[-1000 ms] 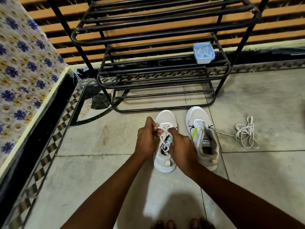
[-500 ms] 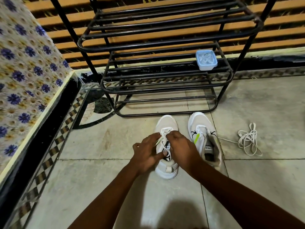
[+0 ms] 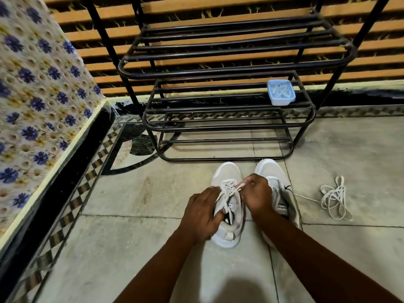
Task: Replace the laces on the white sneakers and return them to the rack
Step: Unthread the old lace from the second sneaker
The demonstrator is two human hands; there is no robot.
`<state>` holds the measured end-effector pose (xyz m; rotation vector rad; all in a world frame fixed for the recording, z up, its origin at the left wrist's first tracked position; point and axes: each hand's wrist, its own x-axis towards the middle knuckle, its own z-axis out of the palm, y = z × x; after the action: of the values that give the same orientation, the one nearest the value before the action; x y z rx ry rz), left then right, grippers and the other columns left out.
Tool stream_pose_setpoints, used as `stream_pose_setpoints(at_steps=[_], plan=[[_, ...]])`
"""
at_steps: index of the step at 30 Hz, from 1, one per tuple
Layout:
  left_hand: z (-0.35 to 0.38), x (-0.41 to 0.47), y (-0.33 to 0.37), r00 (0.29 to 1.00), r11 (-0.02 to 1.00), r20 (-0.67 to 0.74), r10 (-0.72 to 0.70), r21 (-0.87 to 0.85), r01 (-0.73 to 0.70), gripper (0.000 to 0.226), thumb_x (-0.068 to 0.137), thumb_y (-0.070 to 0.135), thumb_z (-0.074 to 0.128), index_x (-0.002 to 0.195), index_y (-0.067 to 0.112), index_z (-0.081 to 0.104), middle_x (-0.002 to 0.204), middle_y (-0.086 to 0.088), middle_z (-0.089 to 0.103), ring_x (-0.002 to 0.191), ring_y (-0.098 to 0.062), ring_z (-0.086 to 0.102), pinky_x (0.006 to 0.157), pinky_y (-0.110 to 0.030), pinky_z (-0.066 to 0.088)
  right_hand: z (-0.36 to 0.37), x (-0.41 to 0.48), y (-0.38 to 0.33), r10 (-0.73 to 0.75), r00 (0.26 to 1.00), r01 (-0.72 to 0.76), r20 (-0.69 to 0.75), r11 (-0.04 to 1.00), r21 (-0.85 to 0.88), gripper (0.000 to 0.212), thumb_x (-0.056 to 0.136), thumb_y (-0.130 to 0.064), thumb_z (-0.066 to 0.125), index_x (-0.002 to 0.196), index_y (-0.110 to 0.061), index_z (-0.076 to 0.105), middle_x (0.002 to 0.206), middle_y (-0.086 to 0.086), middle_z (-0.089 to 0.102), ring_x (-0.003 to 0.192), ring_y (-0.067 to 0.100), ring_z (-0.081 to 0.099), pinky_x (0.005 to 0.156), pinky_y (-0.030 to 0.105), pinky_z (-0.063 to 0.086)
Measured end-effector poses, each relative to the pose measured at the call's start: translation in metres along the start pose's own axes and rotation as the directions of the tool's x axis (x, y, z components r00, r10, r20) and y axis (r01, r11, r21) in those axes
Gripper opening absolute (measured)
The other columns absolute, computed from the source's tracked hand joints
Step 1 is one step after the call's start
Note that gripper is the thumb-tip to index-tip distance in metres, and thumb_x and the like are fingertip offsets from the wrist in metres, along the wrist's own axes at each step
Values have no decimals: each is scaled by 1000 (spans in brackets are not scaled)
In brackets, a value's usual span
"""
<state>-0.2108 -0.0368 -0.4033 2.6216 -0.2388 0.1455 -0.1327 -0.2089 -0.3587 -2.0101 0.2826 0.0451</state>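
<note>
Head view: the right hand (image 3: 258, 195) pinches the lace (image 3: 228, 192), the left hand (image 3: 202, 214) grips the sneaker (image 3: 227, 171), whose toe points far toward the rack (image 3: 218, 70).

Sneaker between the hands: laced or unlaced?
Laced: a white lace crisscrosses the sneaker, and the right hand pinches one loose strand. Whether it is knotted, cannot tell.

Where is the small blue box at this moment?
In the head view, the blue box sits at the right end of a black rack shelf, beyond the right sneaker.
</note>
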Motion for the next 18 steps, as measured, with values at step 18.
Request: stream_pose_setpoints(at_steps=[18], plan=[[-1,7,5,1000,998,-18,11,65,-10,58,90,47,49,140,17,55,134,0,64,119,-21,60,95,-39,50,-33,25,-15,-254,608,320,752,945,60,34,96,-12,60,64,-10,48,55,-13,42,52,-2,41,58,16,33]])
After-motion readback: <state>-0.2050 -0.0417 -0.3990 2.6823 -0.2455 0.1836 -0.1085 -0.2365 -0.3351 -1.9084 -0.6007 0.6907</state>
